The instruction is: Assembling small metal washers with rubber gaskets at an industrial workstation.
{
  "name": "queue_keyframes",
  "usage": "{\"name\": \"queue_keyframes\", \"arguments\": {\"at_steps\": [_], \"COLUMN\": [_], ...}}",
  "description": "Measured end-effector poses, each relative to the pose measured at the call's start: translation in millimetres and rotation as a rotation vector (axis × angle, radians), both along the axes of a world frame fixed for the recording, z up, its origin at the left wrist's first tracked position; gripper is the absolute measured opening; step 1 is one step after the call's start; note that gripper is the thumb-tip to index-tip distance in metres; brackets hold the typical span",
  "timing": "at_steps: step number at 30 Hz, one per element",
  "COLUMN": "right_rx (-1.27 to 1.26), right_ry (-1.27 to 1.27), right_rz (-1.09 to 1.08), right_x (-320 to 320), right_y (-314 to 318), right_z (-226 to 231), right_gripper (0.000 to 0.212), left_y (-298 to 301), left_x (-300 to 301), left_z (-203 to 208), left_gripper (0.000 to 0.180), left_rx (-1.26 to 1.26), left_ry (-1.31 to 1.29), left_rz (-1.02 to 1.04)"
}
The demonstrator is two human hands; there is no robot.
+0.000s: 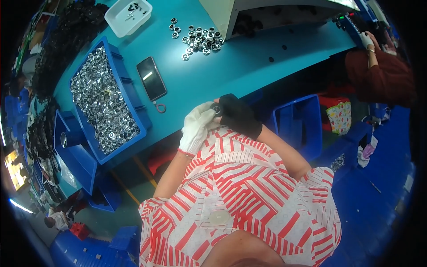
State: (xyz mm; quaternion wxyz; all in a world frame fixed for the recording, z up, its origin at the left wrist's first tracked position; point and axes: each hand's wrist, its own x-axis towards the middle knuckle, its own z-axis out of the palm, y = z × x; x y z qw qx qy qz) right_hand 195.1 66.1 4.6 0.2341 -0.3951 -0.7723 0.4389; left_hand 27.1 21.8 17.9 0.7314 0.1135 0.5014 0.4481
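The left hand, in a white glove, and the right hand, in a black fingerless glove, meet in front of the striped shirt, their fingers closed on a small round black part. Around them, a phone with a pink ring lies ahead and to the left; beyond it a blue tray full of shiny parts takes up the left side. A white tub stands at the far left, and a loose pile of round parts lies straight ahead, close beside a pale cabinet. Two black discs lie farther right. The green table's near edge runs slantwise by the hands, rising to the right. Its surface stretches between phone and pile, and on toward the discs. Below that edge, a blue bin stands just beside the right forearm.
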Motion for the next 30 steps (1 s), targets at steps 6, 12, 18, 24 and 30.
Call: {"name": "queue_keyframes", "arguments": {"at_steps": [6,12,18,24,30], "right_rx": [-0.493,-0.736,-0.564,-0.804,-0.759], "right_ry": [0.227,0.371,0.128,0.036,-0.145], "right_rz": [-0.093,-0.203,-0.409,-0.517,-0.456], "right_x": [8,10,57,84,81], "right_y": [-2,-4,-22,-37,-24], "right_z": [-27,-23,-97,-210,-211], "right_gripper": [0.026,0.025,0.027,0.028,0.031], "left_y": [3,3,-10,-28,-26], "left_x": [2,3,-14,-31,-27], "left_z": [7,-8,-47,-65,-60], "left_gripper": [0.042,0.043,0.049,0.049,0.047], "left_rx": [0.067,0.049,-0.006,-0.074,-0.088], "left_ry": [0.302,0.188,0.231,0.251,0.278], "left_rz": [-0.185,-0.145,-0.058,-0.044,-0.034]}}
